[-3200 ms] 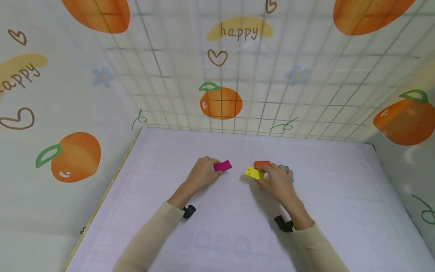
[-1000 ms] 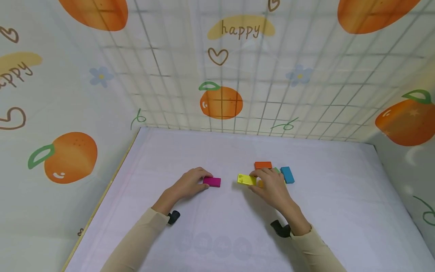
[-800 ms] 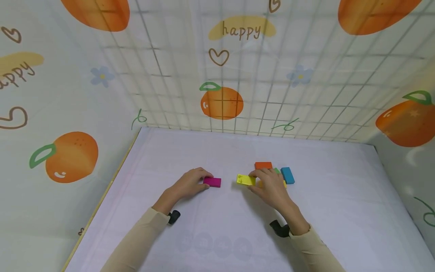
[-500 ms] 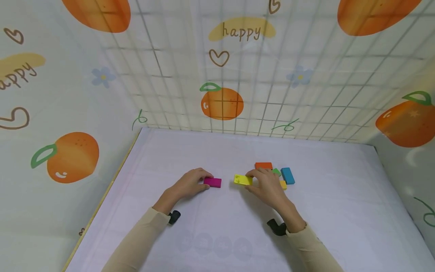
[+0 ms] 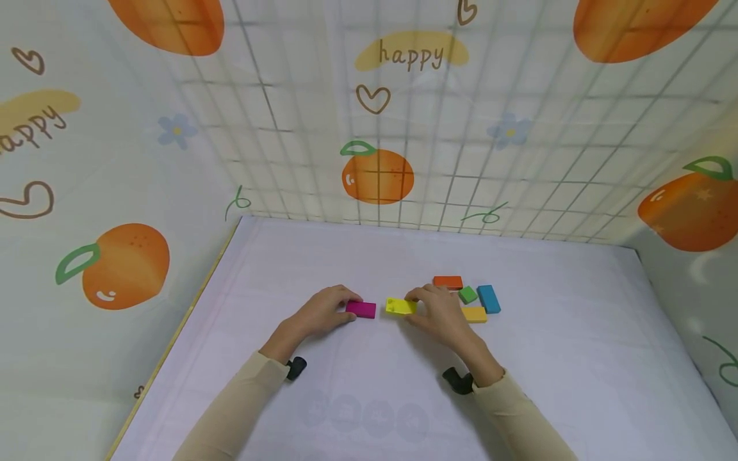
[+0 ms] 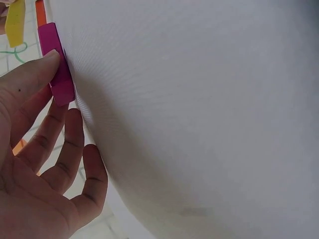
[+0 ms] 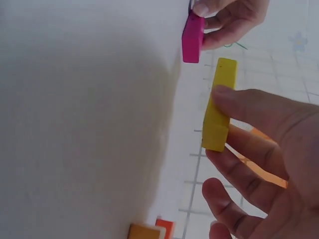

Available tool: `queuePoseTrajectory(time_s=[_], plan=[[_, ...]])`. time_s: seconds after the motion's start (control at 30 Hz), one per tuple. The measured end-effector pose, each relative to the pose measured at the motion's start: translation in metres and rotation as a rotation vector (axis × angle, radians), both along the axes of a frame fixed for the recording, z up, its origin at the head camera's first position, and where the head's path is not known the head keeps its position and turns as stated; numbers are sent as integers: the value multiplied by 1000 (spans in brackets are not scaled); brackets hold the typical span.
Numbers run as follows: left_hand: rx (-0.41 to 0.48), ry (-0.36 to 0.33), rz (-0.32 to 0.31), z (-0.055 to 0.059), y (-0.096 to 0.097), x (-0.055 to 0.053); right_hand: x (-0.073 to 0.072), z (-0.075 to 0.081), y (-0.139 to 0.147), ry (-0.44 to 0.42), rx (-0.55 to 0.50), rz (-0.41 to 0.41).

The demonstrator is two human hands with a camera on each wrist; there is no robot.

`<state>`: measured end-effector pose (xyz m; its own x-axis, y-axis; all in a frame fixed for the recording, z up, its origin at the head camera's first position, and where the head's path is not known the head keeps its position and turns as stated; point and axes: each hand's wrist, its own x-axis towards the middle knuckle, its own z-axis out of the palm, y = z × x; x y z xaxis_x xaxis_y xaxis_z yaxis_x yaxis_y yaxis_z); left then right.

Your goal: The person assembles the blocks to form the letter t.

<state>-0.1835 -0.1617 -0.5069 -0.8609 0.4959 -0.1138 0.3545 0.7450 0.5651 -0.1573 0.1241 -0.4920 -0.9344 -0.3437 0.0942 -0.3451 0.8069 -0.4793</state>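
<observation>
In the head view, my left hand [image 5: 319,312] pinches a magenta block [image 5: 364,310] by its left end, low at the table. Thumb and fingers grip the block's two long sides. My right hand [image 5: 442,315] pinches a bright yellow block [image 5: 398,307] by its right end, with a shadow beneath. A small gap separates the facing ends of the two blocks. In the right wrist view, the yellow block [image 7: 220,107] hangs clear of the table surface, and the magenta block [image 7: 192,41] is beyond it. The left wrist view shows the thumb on the magenta block [image 6: 59,74].
Right of my right hand lie a red-orange block [image 5: 448,282], a small green block [image 5: 467,294], a blue block [image 5: 489,299] and an orange-yellow block [image 5: 475,314]. The white tabletop [image 5: 369,371] ends at a printed curtain [image 5: 288,160] behind and at the sides.
My right hand has carried the yellow block left, towards the magenta one, uncovering the green and orange-yellow blocks. My left hand earlier brought the magenta block nearer and straightened it, then stayed still.
</observation>
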Motion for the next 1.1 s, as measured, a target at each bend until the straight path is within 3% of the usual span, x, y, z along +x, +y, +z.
queuePoseTrajectory(time_s=[0.53, 1.1], plan=[[1, -6, 4, 0, 1, 0, -7, -13, -18, -62, 67, 9], [-6, -14, 11, 0, 1, 0, -9, -14, -27, -100, 103, -6]])
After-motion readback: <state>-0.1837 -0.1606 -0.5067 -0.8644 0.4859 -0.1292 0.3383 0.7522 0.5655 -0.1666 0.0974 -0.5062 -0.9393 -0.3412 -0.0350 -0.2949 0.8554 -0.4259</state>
